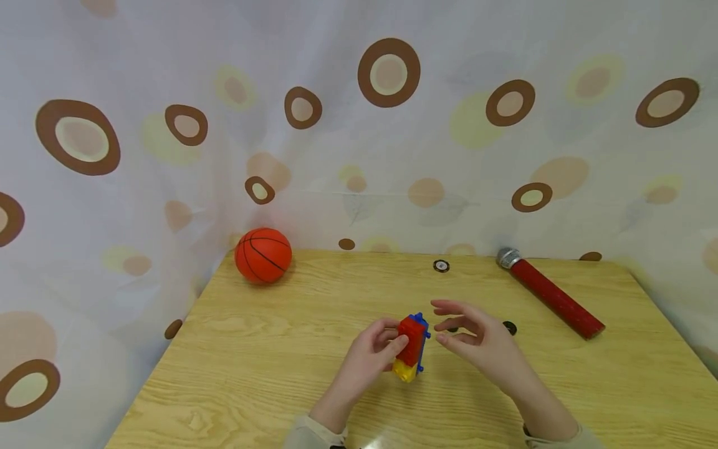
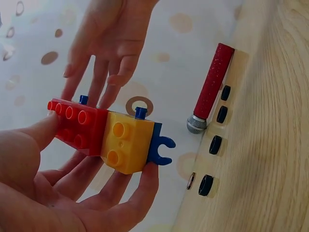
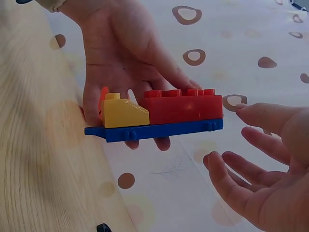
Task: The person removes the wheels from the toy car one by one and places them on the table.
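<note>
My left hand (image 1: 367, 355) grips a toy block car (image 1: 412, 343) above the table, thumb on one side and fingers on the other. Its blue base (image 3: 164, 130) carries a red studded brick (image 3: 186, 107) and a sloped yellow brick (image 3: 123, 113). Small blue pegs stick out along the base's side, and a forked blue hook (image 2: 161, 150) juts from one end. No wheels sit on the pegs that show. To the right, my right hand (image 1: 482, 343) hovers with loosely bent fingers, apart from the car and holding nothing. Black toy wheels (image 2: 206, 185) lie on the table, partly hidden by that hand in the head view.
A small orange basketball (image 1: 263, 255) sits at the table's back left corner. A red-handled microphone (image 1: 552, 296) lies slantwise on the right. Near the back edge is a round black-rimmed disc (image 1: 441, 266). A patterned curtain (image 1: 336, 156) hangs behind the wooden table (image 1: 235, 374).
</note>
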